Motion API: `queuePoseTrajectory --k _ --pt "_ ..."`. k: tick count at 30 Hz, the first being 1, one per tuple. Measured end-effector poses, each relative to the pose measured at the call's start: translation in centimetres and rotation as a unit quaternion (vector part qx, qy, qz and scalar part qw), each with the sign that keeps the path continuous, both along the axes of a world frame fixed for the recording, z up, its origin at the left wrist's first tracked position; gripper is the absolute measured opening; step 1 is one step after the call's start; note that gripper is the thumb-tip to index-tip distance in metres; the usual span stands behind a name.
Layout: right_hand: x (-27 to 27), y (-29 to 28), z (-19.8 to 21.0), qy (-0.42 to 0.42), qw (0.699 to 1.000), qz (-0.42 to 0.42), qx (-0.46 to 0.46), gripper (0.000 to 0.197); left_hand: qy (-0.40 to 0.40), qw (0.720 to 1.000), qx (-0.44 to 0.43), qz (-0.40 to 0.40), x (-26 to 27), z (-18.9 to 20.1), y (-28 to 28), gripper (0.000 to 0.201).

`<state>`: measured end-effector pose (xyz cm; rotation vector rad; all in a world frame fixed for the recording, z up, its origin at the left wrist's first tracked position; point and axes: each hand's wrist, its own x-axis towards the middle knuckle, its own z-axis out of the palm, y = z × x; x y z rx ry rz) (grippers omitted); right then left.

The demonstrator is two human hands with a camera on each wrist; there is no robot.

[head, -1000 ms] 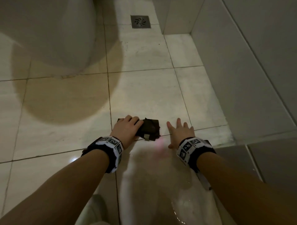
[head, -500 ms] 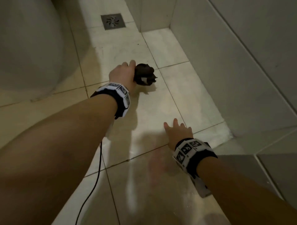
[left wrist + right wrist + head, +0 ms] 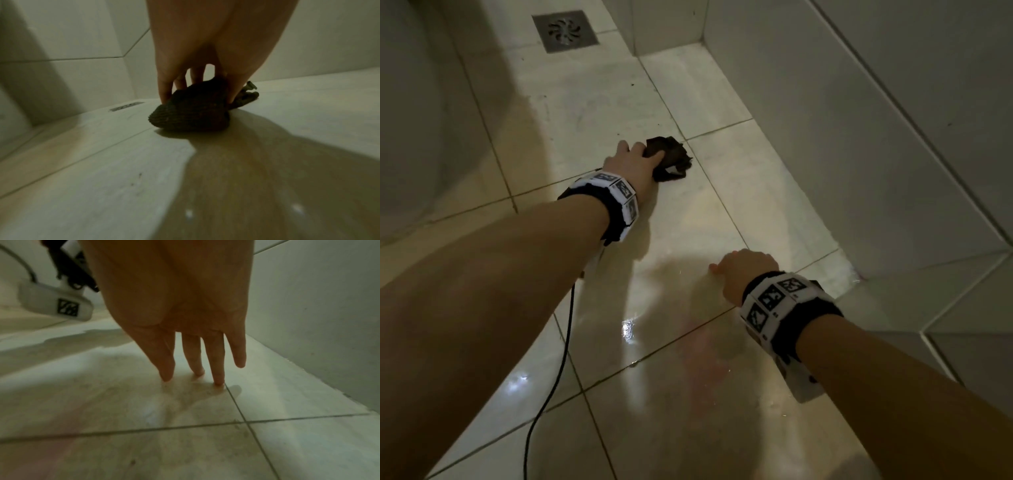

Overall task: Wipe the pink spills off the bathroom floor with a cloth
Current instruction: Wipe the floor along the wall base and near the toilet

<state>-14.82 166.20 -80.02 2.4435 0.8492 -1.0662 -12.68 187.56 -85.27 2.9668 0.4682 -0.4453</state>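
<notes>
Dark cloth (image 3: 669,157) bunched on floor; faint pink spill (image 3: 705,363) nr

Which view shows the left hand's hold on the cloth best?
The left wrist view: the fingers curl over the bunched dark cloth on the floor tile. The head view shows the left hand covering part of it. The right wrist view misses it.

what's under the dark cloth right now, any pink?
Bare pale floor tile shows all around the dark cloth, which the left hand grips. No pink at its edges; the patch beneath is covered. A faint pink smear lies near the right hand.
</notes>
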Motion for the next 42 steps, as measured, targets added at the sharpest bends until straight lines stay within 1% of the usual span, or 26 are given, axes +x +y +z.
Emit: queuePoseTrajectory --k 3,5,7,9,10,11,13,14,16,18,19,21,22,23,24,25,26,27,29,30,32,34,36,38,40,42 --pt "0.4 0.0 0.8 -0.052 0.992 -0.101 0.053 0.032 -0.014 0.998 0.006 -0.056 -1.9 0.0 -2.1 0.054" --pt "1.0 -0.2 1.3 -0.099 0.981 -0.146 0.086 0.030 -0.017 0.997 -0.006 -0.080 -3.9 0.0 -4.5 0.055" --pt "1.9 -0.2 1.8 -0.128 0.970 -0.162 0.125 0.035 -0.022 0.993 -0.024 -0.117 -6.4 -0.2 -7.2 0.056" --pt "2.7 -0.1 2.1 -0.109 0.966 -0.155 0.174 0.050 -0.033 0.984 -0.066 -0.160 -8.8 -0.1 -9.3 0.055" --pt "2.9 -0.1 2.1 -0.083 0.970 -0.131 0.188 0.058 -0.024 0.979 -0.097 -0.177 -9.4 0.2 -9.6 0.054" --pt "2.7 0.0 2.2 -0.052 0.976 -0.087 0.193 0.065 -0.012 0.972 -0.154 -0.176 -9.7 0.9 -9.0 0.051" --pt "1.6 0.4 1.8 0.000 0.984 0.044 0.175 0.074 0.010 0.957 -0.270 -0.101 -9.5 2.7 -6.3 0.042" --pt "0.9 0.6 1.3 0.007 0.981 0.113 0.158 0.077 0.005 0.959 -0.278 -0.060 -9.1 3.4 -4.6 0.039" --pt "-0.4 1.2 0.1 -0.010 0.970 0.212 0.121 0.082 0.001 0.979 -0.203 -0.017 -8.3 3.7 -1.4 0.041" --pt "-1.2 1.8 -0.7 -0.041 0.961 0.254 0.103 0.080 0.042 0.991 -0.125 -0.004 -7.3 2.9 0.6 0.051" --pt "-1.4 1.9 -1.0 -0.057 0.957 0.265 0.103 0.076 0.069 0.992 -0.105 0.000 -6.8 2.4 1.1 0.061" --pt "-1.9 2.3 -1.4 -0.087 0.950 0.284 0.099 0.071 0.117 0.989 -0.086 0.001 -5.9 1.7 1.1 0.091" --pt "-2.0 2.7 -1.4 -0.091 0.949 0.289 0.091 0.067 0.137 0.987 -0.080 0.000 -5.7 1.7 0.9 0.102" --pt "-2.0 3.4 -1.3 -0.082 0.951 0.287 0.080 0.063 0.153 0.986 -0.072 -0.004 -5.7 1.7 0.7 0.109" --pt "-1.7 4.1 -1.3 -0.058 0.958 0.273 0.070 0.057 0.163 0.985 -0.062 -0.008 -5.8 1.7 0.5 0.112" --pt "-1.1 5.0 -1.0 -0.033 0.968 0.240 0.072 0.050 0.166 0.985 -0.053 -0.008 -5.9 1.7 0.4 0.114" --pt "0.0 5.9 -0.9 -0.012 0.978 0.189 0.086 0.043 0.164 0.985 -0.047 -0.008 -5.9 1.7 0.4 0.115" --pt "1.5 6.6 -0.6 -0.005 0.984 0.130 0.120 0.040 0.162 0.986 -0.045 -0.006 -5.9 1.6 0.4 0.115" --pt "5.1 7.5 0.3 -0.026 0.980 0.018 0.196 0.040 0.161 0.986 -0.047 0.000 -5.9 1.6 0.6 0.115" --pt "7.1 7.7 0.7 -0.050 0.975 -0.030 0.213 0.042 0.160 0.986 -0.045 0.002 -5.9 1.7 0.6 0.114" --pt "10.7 7.8 0.8 -0.103 0.964 -0.110 0.218 0.043 0.163 0.986 -0.042 0.004 -5.9 1.9 0.4 0.114" --pt "13.6 7.6 0.2 -0.147 0.946 -0.182 0.223 0.045 0.164 0.986 -0.042 0.008 -5.8 1.9 0.4 0.114" --pt "15.3 7.2 -0.4 -0.162 0.939 -0.220 0.206 0.050 0.166 0.985 -0.049 0.014 -5.8 1.7 0.4 0.116" --pt "16.4 6.5 -0.5 -0.193 0.940 -0.222 0.171 0.056 0.171 0.984 -0.054 0.018 -5.6 1.5 0.5 0.119" --pt "17.3 6.3 -0.5 -0.236 0.932 -0.218 0.167 0.054 0.179 0.982 -0.054 0.019 -5.3 1.4 0.5 0.121" --pt "18.1 6.8 -1.0 -0.240 0.931 -0.222 0.161 0.063 0.187 0.981 -0.052 0.020 -5.0 1.4 0.5 0.124"
